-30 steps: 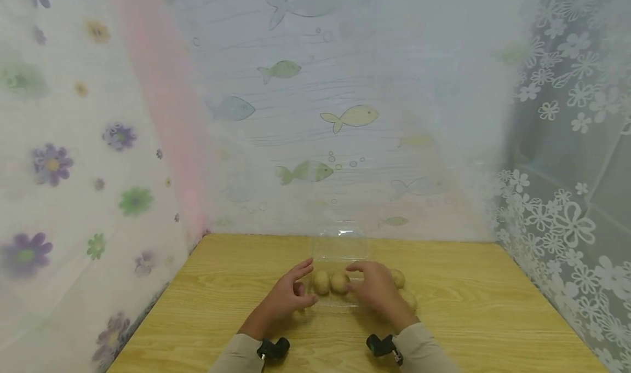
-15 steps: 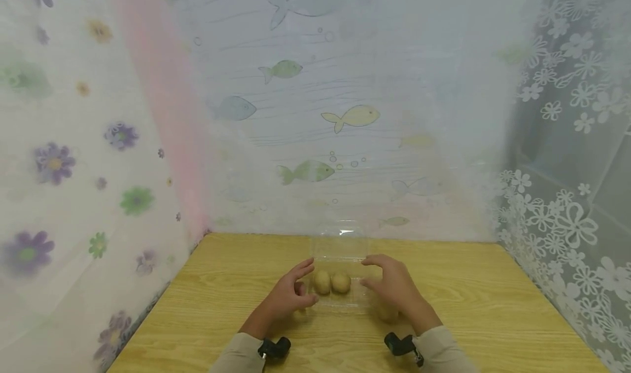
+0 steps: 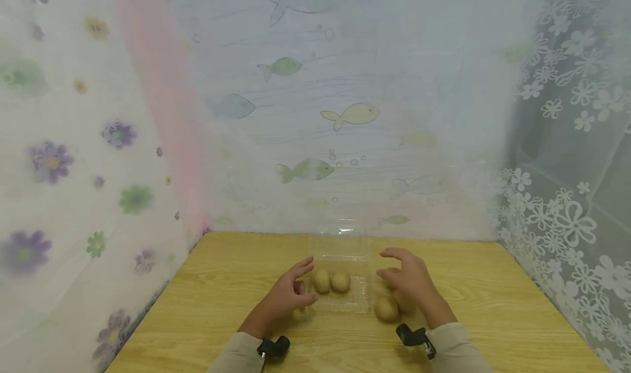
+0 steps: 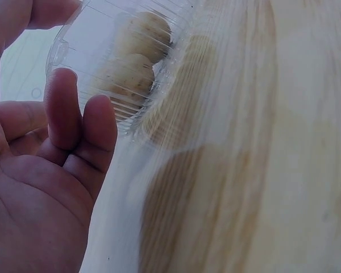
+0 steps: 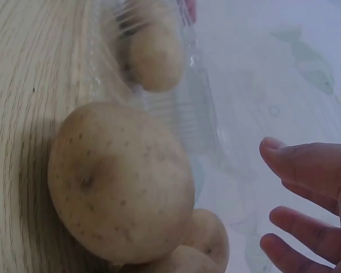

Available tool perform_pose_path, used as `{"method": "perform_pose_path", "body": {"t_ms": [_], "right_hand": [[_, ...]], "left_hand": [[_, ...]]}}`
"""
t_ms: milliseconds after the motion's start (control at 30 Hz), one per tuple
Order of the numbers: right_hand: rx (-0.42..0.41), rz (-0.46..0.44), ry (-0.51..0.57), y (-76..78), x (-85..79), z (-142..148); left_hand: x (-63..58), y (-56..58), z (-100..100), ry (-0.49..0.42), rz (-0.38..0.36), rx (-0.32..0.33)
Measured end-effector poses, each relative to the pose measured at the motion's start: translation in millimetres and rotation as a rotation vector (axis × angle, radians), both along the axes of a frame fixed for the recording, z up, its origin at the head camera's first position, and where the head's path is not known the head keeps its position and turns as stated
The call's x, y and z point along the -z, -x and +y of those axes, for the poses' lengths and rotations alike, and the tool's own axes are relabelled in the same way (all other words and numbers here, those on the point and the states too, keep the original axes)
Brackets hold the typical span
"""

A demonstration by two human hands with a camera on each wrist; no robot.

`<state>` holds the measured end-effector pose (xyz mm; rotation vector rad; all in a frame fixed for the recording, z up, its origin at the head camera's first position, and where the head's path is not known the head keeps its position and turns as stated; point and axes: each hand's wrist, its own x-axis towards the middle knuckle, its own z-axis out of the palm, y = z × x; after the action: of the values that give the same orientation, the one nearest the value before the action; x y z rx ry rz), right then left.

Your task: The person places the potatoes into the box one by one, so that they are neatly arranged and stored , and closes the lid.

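A clear plastic clamshell container (image 3: 355,302) stands with its lid (image 3: 340,247) raised at the back. Two potatoes, one at the left (image 3: 322,281) and one beside it (image 3: 340,281), sit inside its left part. My left hand (image 3: 283,293) holds the container's left end, thumb near the front and index finger towards the back. The left wrist view shows curled fingers (image 4: 99,125) against the ribbed wall. My right hand (image 3: 411,280) hovers over the potatoes at the container's right, fingers spread and apart from them. A large potato (image 5: 122,182) is near in the right wrist view.
Right of the container, a potato (image 3: 386,308) lies on the wooden table (image 3: 236,269), with more partly hidden behind it and under my right hand. A fish-patterned curtain (image 3: 345,143) hangs behind the table, and flowered curtains hang on both sides.
My right hand has let go of the second potato inside the container and moved right, over the loose potatoes. My left hand has stayed in place.
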<state>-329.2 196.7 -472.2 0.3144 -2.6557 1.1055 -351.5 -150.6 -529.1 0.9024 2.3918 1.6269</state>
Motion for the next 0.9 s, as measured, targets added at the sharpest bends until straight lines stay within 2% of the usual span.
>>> {"method": "perform_pose_path", "body": {"t_ms": [233, 567, 900], "right_hand": [[0.006, -0.04, 0.02, 2.0, 7.6, 10.7], [0.018, -0.092, -0.008, 3.4, 19.0, 24.6], [0.017, -0.152, 0.004, 1.5, 19.9, 30.0]], "left_hand": [[-2.5, -5.8, 0.7, 0.001, -0.013, -0.006], [-1.8, -10.9, 2.0, -0.007, -0.022, 0.002], [-4.1, -15.5, 3.6, -0.015, -0.027, 0.0]]}}
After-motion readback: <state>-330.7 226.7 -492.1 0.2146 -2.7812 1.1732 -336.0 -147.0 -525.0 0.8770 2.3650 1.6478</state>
